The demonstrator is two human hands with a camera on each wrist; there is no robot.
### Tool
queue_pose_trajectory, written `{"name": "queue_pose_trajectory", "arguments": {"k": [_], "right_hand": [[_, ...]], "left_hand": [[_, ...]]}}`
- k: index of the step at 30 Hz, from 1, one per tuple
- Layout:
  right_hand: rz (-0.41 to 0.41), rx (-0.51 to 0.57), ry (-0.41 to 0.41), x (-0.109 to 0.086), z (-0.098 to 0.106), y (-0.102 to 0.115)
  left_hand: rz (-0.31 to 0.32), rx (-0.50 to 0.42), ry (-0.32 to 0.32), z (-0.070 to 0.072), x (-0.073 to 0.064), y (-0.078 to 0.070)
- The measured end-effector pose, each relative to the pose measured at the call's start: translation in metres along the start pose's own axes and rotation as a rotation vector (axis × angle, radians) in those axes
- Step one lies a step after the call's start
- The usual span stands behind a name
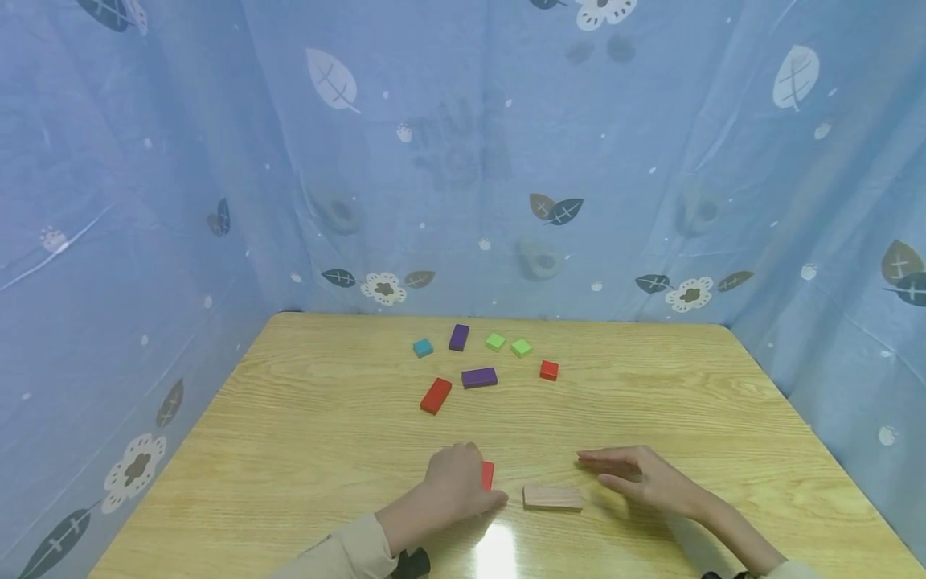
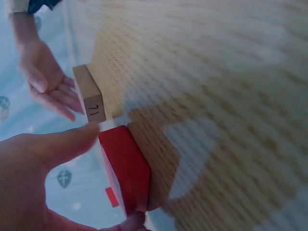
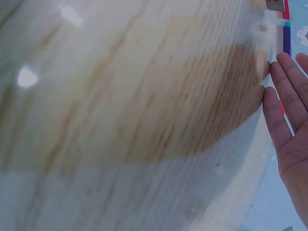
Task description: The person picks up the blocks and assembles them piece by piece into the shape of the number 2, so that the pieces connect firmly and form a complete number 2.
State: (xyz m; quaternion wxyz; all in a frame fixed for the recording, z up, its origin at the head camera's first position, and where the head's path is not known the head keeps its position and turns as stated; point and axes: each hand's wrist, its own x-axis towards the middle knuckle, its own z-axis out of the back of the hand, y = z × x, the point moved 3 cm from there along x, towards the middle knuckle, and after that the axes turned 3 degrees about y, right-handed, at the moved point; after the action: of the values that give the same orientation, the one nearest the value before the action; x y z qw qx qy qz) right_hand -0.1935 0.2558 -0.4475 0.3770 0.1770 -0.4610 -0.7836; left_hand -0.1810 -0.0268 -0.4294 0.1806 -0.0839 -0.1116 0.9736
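Note:
My left hand [image 1: 456, 486] is low over the front middle of the table, partly covering a red block [image 1: 488, 474]. In the left wrist view the red block [image 2: 125, 168] sits between the thumb at one end and a fingertip at the other, pinched lengthwise. Right of that hand lies a plain wooden block [image 1: 553, 498], with "71" printed on its end in the left wrist view. My right hand [image 1: 647, 482] hovers beyond the wooden block's right end, holding nothing. Its fingers [image 3: 284, 91] extend loosely, tips close over the tabletop.
Farther back on the wooden table [image 1: 325, 386] lie a red block [image 1: 436, 396], two purple blocks [image 1: 480, 378], a small blue block [image 1: 423, 347], two light green blocks [image 1: 522, 348] and a small red block [image 1: 549, 370]. A blue patterned curtain [image 1: 448, 161] surrounds the table's back and sides.

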Motion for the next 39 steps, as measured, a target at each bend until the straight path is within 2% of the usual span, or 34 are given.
{"name": "queue_pose_trajectory", "arguments": {"k": [7,13,20,26,30,33,39], "right_hand": [[0.011,0.011,0.010,-0.001,-0.001,0.000],[0.014,0.017,0.013,-0.002,0.001,0.000],[0.014,0.027,0.008,-0.003,0.002,0.000],[0.009,0.023,0.010,-0.001,0.001,0.000],[0.007,0.016,0.008,-0.001,0.003,0.000],[0.000,0.024,0.010,-0.002,0.003,0.000],[-0.001,0.057,0.021,-0.002,0.003,0.000]], "left_hand": [[-0.017,-0.037,0.000,-0.002,-0.007,0.000],[-0.004,-0.044,-0.016,-0.004,-0.017,0.001],[-0.103,-0.039,-0.096,-0.005,-0.012,0.002],[-0.162,-0.178,-0.121,-0.001,-0.008,0.016],[-0.169,-0.271,-0.134,0.008,-0.005,0.025],[-0.159,-0.313,-0.114,0.014,-0.004,0.030],[-0.158,-0.335,-0.077,0.016,0.000,0.036]]}}
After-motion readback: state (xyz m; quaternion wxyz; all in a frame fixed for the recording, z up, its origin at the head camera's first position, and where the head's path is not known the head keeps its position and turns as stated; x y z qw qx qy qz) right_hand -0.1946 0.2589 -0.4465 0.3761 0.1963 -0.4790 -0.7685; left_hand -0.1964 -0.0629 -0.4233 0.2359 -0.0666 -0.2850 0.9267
